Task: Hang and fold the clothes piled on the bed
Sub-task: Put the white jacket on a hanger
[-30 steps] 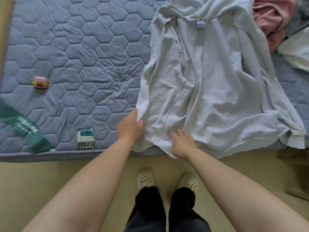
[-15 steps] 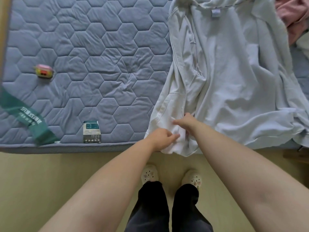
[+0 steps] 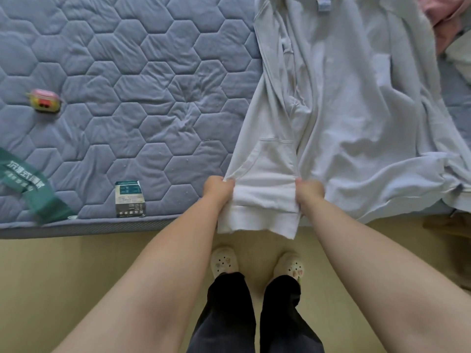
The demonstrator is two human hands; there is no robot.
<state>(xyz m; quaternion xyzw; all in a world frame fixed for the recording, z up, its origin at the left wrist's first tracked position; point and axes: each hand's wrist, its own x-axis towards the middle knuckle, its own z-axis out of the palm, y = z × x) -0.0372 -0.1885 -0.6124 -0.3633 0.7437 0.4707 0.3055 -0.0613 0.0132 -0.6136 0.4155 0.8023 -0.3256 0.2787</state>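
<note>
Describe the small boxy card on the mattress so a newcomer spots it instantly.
Start at the blue-grey quilted mattress and follow its near edge leftward from the left hand. The small box lies flat just inside that edge. Unlike the green banner farther left, it is rectangular, with a teal top and white printed lower half.

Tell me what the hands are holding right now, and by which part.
Both hands grip the pale hoodie at its bottom hem: the left hand at the front panel's outer edge, the right hand at its inner edge, just below the pocket.
</note>
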